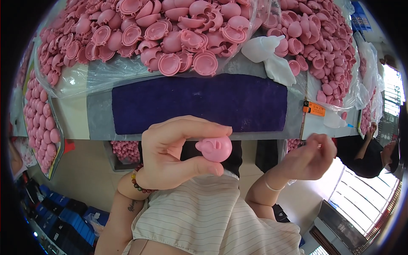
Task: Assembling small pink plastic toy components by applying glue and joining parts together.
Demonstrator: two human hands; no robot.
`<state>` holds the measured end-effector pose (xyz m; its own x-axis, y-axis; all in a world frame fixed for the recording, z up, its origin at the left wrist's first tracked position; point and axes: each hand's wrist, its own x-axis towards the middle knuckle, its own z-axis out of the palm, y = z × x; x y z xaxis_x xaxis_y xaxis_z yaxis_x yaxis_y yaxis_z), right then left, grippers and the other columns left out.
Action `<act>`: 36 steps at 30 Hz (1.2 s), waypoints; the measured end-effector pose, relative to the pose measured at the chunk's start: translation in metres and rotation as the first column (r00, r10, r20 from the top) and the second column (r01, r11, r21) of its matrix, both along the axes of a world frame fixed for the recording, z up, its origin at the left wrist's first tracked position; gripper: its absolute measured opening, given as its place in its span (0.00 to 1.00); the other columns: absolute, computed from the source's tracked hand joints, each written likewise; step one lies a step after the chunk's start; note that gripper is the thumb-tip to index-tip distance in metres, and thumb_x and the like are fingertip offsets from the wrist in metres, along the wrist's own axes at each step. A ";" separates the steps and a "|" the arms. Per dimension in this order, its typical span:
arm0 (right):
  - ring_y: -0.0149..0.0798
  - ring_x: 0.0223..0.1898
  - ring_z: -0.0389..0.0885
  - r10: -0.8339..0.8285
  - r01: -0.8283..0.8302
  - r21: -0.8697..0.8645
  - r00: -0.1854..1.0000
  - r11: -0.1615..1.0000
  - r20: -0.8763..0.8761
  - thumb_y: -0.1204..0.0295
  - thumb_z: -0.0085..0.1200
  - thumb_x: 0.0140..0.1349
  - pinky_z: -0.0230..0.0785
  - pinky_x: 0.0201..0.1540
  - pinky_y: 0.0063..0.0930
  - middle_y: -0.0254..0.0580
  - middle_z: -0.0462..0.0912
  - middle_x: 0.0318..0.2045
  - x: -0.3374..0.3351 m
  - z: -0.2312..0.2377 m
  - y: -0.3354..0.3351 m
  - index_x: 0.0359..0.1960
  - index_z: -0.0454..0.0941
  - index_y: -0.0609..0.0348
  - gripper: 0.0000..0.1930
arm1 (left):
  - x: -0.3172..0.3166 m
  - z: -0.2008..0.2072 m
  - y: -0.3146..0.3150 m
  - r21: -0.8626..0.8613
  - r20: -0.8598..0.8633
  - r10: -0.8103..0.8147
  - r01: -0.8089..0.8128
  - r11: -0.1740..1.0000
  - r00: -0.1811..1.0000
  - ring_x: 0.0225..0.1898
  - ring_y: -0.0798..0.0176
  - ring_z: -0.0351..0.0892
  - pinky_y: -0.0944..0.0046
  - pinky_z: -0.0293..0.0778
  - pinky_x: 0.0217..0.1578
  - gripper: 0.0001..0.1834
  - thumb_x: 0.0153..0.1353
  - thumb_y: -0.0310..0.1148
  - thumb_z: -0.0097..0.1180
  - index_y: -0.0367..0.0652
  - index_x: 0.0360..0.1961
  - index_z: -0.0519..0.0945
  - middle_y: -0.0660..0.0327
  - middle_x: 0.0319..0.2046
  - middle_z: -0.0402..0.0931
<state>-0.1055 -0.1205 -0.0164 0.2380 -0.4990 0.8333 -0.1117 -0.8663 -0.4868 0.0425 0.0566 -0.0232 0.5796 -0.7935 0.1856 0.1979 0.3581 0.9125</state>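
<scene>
My left hand (170,153) pinches a small pink plastic ball-shaped piece (217,149) between thumb and forefinger, in front of the table's near edge. The piece is round, with a slot on top and a small knob toward my palm. Off to the right, my right hand (312,157) is raised with its fingers curled in and their tips close together. Whatever may be between those fingertips is too small or hidden to make out. A dark purple cloth mat (199,104) lies on the table just beyond my left hand.
Large heaps of pink plastic half-shells (170,40) and more pink parts (323,51) lie on clear plastic sheeting across the far side. A tray of pink balls (40,123) stands left. A white cloth (276,63), orange-labelled tool (314,109) and clear bottle (335,122) lie right. Another person (365,155) sits far right.
</scene>
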 end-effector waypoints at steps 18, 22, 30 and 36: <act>0.31 0.28 0.73 -0.380 0.368 0.387 0.924 0.845 -0.049 0.68 0.50 0.53 0.65 0.30 0.19 0.44 0.76 0.28 -0.033 -0.007 -0.081 0.37 0.69 0.71 0.16 | -0.002 0.001 0.003 -0.125 -0.414 -0.186 0.147 0.981 0.891 0.28 0.63 0.73 0.67 0.73 0.31 0.31 0.32 0.47 0.68 0.37 0.32 0.69 0.55 0.25 0.71; 0.39 0.26 0.72 -0.059 -0.047 0.362 0.959 0.931 0.277 0.63 0.40 0.58 0.64 0.30 0.25 0.53 0.74 0.28 0.004 0.001 -0.034 0.41 0.65 0.71 0.20 | -0.001 0.004 0.004 -0.288 -0.508 -0.354 0.233 0.929 0.785 0.38 0.64 0.73 0.68 0.69 0.39 0.31 0.34 0.35 0.69 0.34 0.39 0.69 0.55 0.33 0.72; 0.42 0.22 0.69 0.489 -0.524 0.443 0.849 0.727 0.203 0.53 0.37 0.58 0.62 0.28 0.29 0.58 0.73 0.25 0.033 -0.008 0.008 0.43 0.61 0.73 0.28 | 0.006 -0.002 0.010 -0.214 -0.337 -0.314 0.252 0.944 0.888 0.39 0.59 0.74 0.65 0.70 0.42 0.27 0.37 0.29 0.66 0.32 0.40 0.70 0.53 0.36 0.73; 0.42 0.22 0.70 0.387 -0.470 0.555 0.882 0.686 0.269 0.57 0.40 0.58 0.65 0.26 0.29 0.60 0.73 0.24 0.043 -0.009 0.015 0.40 0.62 0.75 0.25 | 0.022 0.010 0.025 -0.087 0.097 -0.089 0.098 0.991 0.991 0.27 0.58 0.73 0.67 0.70 0.27 0.22 0.36 0.35 0.67 0.34 0.30 0.73 0.52 0.24 0.74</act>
<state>-0.0629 -0.1055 -0.0253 0.4696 -0.7637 0.4431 0.2944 -0.3377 -0.8940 0.0646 0.0817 -0.0134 0.4806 -0.8206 0.3093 0.1503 0.4246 0.8928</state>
